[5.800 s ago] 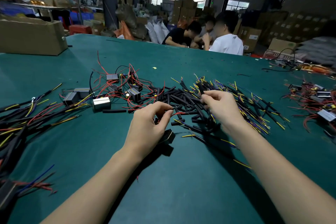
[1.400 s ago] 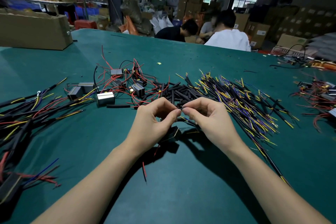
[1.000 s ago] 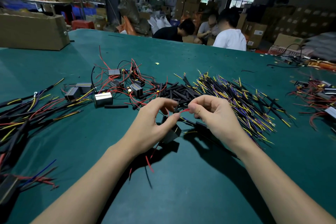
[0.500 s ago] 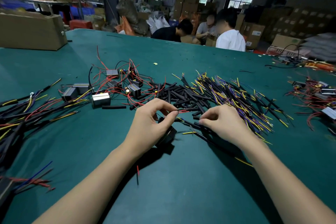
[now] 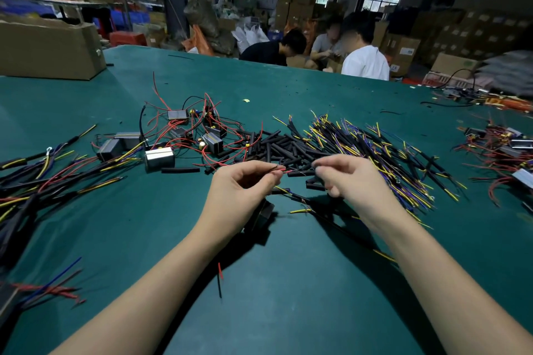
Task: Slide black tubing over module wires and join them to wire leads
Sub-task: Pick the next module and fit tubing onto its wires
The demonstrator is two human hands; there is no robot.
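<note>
My left hand (image 5: 239, 193) pinches a thin red module wire (image 5: 281, 171) between thumb and forefinger; a small black module (image 5: 261, 217) hangs under its palm. My right hand (image 5: 349, 184) pinches a short piece of black tubing (image 5: 300, 173) level with the wire's tip, the two almost touching. Behind the hands lies a heap of black tubing pieces (image 5: 277, 147). To the right of it spreads a pile of wire leads (image 5: 375, 147) with yellow and purple ends.
Several modules with red wires (image 5: 199, 130) lie at the back left, a silver one (image 5: 159, 158) nearest. Bundled cables (image 5: 43, 181) cover the left edge, more modules (image 5: 507, 150) the right. A cardboard box (image 5: 49, 49) stands far left. People sit beyond the green table (image 5: 288, 282).
My right hand rose from the table and came back toward the left hand, now bringing a tubing piece to the red wire's tip. The left hand kept its hold.
</note>
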